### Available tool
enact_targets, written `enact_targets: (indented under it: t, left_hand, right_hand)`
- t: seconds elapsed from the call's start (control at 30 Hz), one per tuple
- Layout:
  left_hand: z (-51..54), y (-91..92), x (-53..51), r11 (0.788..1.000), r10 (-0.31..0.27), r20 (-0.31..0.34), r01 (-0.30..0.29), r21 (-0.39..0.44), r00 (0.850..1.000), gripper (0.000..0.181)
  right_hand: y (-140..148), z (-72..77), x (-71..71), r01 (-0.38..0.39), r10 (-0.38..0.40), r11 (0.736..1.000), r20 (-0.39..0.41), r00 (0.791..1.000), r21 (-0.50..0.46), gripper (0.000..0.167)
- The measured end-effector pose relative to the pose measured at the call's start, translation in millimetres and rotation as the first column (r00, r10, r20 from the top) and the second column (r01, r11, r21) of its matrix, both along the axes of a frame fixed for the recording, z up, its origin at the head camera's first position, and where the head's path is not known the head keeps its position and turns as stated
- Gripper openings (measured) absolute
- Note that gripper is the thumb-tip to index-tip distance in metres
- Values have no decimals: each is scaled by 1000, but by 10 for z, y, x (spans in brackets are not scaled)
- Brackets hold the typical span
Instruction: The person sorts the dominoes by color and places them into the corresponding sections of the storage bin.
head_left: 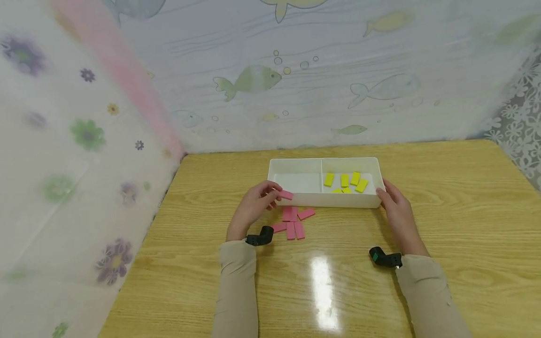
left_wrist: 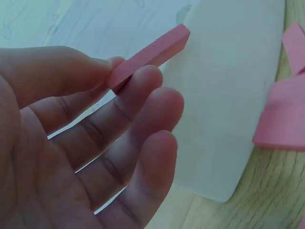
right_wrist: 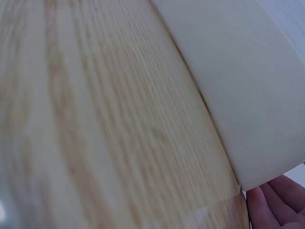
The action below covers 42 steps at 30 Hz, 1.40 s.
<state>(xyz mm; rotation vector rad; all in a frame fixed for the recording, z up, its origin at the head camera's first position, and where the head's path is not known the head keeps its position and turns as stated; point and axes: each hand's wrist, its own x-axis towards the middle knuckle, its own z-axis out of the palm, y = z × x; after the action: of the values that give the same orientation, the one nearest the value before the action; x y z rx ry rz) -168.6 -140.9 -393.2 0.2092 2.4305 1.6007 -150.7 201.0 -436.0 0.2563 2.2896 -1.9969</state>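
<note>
My left hand (head_left: 253,204) pinches a small pink block (head_left: 285,194) between thumb and fingertips, at the front left of a white two-compartment box (head_left: 329,201). The left wrist view shows the held block (left_wrist: 152,55) tilted, its far end poking past the fingers, with the box wall (left_wrist: 224,95) behind. At the box's right end, my right hand (head_left: 398,211) grips the front corner, thumb in front and fingers along the side. Only some of its fingers (right_wrist: 281,202) appear in the right wrist view. Several yellow blocks (head_left: 328,179) lie in the right compartment.
Several pink blocks (head_left: 290,214) lie loosely grouped on the wooden table (head_left: 181,263), just in front of the box. A fish-patterned sheet (head_left: 313,112) hangs behind the table, and a flowered one (head_left: 63,188) runs along its left.
</note>
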Motion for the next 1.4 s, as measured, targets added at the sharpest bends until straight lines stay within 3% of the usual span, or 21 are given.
enact_targets:
  t: [0.13,0.53,0.63,0.77,0.87,1.4]
  left_hand:
    - [7,-6,-2,999,7,11,-7,44,1000,24]
    - [29,25,14,998,19,-21,-18,64,1000,19]
    - [129,77,61,998,10,-7,-9,68,1000,23]
    - [113,100,54,998,5,-9,-5,64,1000,29]
    - [14,86,8,998,16,-9,-15,59,1000,30]
    - [27,180,23,997,63,13,-63,47,998,36]
  right_hand:
    - [1,-4,2,-5,5,1000,-3,1000,11,66]
    - [13,-34,-14,-9,9,1000,-34,999,7,64]
    - [20,-40,-15,-9,9,1000,-35,999,1,63]
    - [21,-39,-15,-10,10,1000,-29,1000,3,63]
    - [14,-28,-11,-5,5,1000,-22,1000,10,64]
    - [8,-20,2,-15,15,1000,-14,1000,-4,63]
